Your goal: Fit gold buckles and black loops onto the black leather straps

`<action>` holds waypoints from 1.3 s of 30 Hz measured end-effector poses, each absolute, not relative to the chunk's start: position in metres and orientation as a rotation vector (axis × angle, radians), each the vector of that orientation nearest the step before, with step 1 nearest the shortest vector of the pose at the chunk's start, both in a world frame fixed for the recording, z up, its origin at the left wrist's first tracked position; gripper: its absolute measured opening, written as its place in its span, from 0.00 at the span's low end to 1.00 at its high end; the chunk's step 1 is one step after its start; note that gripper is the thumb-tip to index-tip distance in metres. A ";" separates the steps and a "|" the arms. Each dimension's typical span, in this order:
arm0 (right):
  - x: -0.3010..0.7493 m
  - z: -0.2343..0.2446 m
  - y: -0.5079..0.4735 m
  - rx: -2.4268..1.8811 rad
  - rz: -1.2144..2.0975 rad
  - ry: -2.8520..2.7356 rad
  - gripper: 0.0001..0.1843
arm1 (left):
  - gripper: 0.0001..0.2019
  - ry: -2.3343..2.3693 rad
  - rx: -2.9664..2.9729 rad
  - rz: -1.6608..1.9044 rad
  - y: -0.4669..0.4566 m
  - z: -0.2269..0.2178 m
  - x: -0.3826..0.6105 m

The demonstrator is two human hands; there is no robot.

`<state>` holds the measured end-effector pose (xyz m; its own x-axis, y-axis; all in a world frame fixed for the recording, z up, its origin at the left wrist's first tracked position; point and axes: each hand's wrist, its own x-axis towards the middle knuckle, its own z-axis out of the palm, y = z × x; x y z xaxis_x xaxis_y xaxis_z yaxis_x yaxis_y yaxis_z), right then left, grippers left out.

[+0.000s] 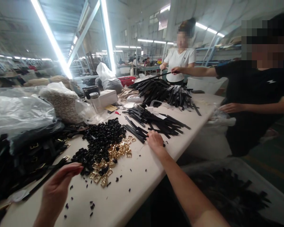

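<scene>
Seen through my head camera on a factory floor, a heap of small black loops (104,134) sits on a pale work table (142,179), with gold-toned buckles (119,150) spilling along its near right edge. My left hand (61,179) is raised just short of the heap's near left side, fingers drawn together and slightly curled; I cannot tell whether anything is pinched in them, or whether the fingertips touch the loops. A black strap (39,183) lies left of the heap, close by that hand. My right hand (154,140) reaches past the heap's right side, fingers half bent at the near ends of a spread of flat black strips (153,119); I cannot tell from here if it grips one. Small black scraps (92,206) dot the tabletop on the near side of the heap. Beyond it stand a clear jar (94,102) and, farther back, a taller pile of dark strips (153,91). Well to the heap's right, a co-worker in a black T-shirt (253,85) extends an arm holding a long strip (164,74), near a second co-worker in a white top (180,60).
</scene>
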<state>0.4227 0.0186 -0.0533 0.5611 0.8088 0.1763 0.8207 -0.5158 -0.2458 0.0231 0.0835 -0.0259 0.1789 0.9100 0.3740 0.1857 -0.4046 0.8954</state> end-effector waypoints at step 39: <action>0.261 -0.048 -0.014 -1.525 0.487 -1.577 0.03 | 0.27 0.876 1.128 0.801 0.051 -0.058 0.093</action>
<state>0.2611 -0.0141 -0.0484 0.1232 0.9432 0.3084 0.6052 0.1749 -0.7766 0.0932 0.0515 -0.0577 0.4395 0.8811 -0.1748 -0.0950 0.2391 0.9663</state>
